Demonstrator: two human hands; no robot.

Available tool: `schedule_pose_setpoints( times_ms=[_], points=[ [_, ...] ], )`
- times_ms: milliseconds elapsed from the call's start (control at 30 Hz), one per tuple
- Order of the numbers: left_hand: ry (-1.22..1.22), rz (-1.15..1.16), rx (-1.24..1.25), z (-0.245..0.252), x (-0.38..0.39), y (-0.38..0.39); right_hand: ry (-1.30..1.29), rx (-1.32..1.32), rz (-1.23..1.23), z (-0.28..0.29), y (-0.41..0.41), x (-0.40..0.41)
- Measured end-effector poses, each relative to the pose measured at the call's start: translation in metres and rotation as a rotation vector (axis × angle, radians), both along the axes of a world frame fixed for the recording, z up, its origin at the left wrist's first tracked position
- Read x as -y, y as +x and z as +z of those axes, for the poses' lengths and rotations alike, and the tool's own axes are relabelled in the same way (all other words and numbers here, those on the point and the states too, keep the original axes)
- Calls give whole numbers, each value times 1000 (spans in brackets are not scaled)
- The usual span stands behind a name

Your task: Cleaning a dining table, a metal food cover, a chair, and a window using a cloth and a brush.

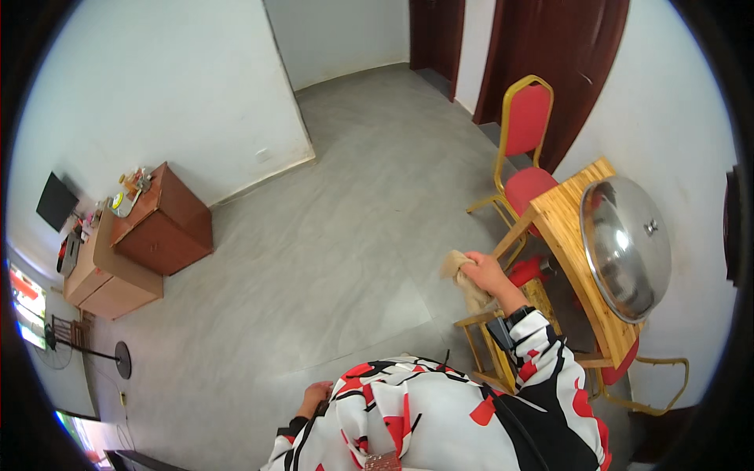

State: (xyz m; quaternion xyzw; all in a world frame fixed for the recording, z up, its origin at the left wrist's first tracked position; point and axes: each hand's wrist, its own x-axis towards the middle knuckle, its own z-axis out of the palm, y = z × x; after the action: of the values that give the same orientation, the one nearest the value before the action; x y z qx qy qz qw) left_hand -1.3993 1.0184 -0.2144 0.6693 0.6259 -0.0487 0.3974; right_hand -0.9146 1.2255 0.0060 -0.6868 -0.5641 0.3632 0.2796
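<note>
My right hand is closed around a beige cloth, which hangs down in folds in front of me on the right. Just beyond that hand stands a wooden table with a large domed metal lid on its top. A wooden stool is below the cloth, partly hidden by my sleeve. My left hand hangs low beside my body, near my patterned top; its fingers are partly hidden, and I see nothing in it.
A red padded chair with a gold frame stands beyond the table. Another such chair is on the near side. To the left are a brown cabinet bearing jars, a cardboard-coloured box and a standing fan. Grey floor spreads ahead.
</note>
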Motion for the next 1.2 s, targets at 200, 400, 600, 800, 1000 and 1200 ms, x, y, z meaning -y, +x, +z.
schedule_pose_setpoints(
  times_ms=[200,400,600,800,1000,1200],
  points=[
    [-202,442,537,7,-101,-17,-130,-14,31,-16,-15,7],
    [-427,1029,815,43,-178,-41,-310,23,65,-12,-50,10],
    [-71,181,912,-13,-184,-116,-342,167,250,14,-14,19],
    [-593,969,605,68,-252,-39,-453,491,-190,8,87,97],
    [-648,689,586,55,-300,27,-440,3,-745,20,151,203],
    [-687,516,499,44,-352,110,-85,-590,-1113,81,119,196]
  ],
)
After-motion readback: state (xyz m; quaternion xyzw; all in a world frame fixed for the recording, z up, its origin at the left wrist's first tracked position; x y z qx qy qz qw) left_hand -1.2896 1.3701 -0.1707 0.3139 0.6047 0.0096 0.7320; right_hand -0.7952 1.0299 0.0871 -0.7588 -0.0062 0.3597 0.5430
